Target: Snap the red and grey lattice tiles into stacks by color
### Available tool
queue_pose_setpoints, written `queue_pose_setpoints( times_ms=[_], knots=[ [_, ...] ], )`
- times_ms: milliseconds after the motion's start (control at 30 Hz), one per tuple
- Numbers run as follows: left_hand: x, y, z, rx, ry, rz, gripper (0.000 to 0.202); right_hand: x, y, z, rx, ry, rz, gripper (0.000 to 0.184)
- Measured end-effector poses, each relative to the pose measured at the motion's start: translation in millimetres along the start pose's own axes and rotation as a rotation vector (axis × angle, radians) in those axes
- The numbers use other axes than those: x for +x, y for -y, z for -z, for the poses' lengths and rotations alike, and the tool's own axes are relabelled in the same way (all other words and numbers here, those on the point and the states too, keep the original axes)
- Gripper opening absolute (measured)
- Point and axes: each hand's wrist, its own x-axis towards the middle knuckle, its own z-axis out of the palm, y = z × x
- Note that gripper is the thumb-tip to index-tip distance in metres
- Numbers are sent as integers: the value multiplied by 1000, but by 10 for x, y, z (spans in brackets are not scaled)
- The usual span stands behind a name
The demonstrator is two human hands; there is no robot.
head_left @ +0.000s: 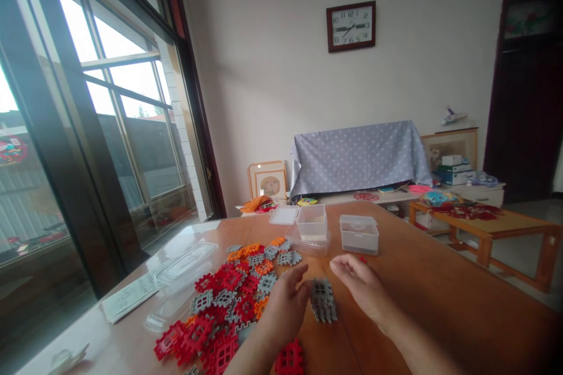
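A small stack of grey interlocking plastic window tiles (323, 300) stands on the table between my hands. Just left of it is my left hand (287, 299), its fingers apart and nothing visible in them; whether the fingertips touch the stack I cannot tell. To the right, slightly farther off, my right hand (359, 282) has its fingers stretched out and holds nothing visible. A wide heap of red, grey and orange window tiles (231, 275) spreads left of my left hand and partly behind its forearm. One red tile (290, 357) lies close to me.
On the wooden table (409, 293) a clear box (312, 222) and a lidded clear box (359, 235) stand beyond my hands. Clear plastic lids (187, 263) and a paper booklet (132, 299) lie left. A low wooden table (488, 220) stands off to the right.
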Motion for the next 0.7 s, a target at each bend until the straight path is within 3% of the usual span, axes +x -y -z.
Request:
queue_pose_setpoints(
  times_ms=[33, 167, 367, 567, 700],
  knots=[
    [-35, -1, -25, -131, -23, 70, 59, -15, -6, 24, -37, 68, 28, 46],
    [-155, -19, -187, -555, -15, 258, 85, -84, -61, 89, -165, 272, 120, 75],
    [-58, 13, -349, -695, 112, 450, 109, -114, -124, -2, -205, 293, 144, 67],
    [-52, 81, -323, -700, 185, 415, 112, -97, -124, -43, -154, 298, 137, 58],
    [-115, 69, -358, -622, 208, 340, 99, -88, -68, -75, 9, 197, -56, 68]
  ],
)
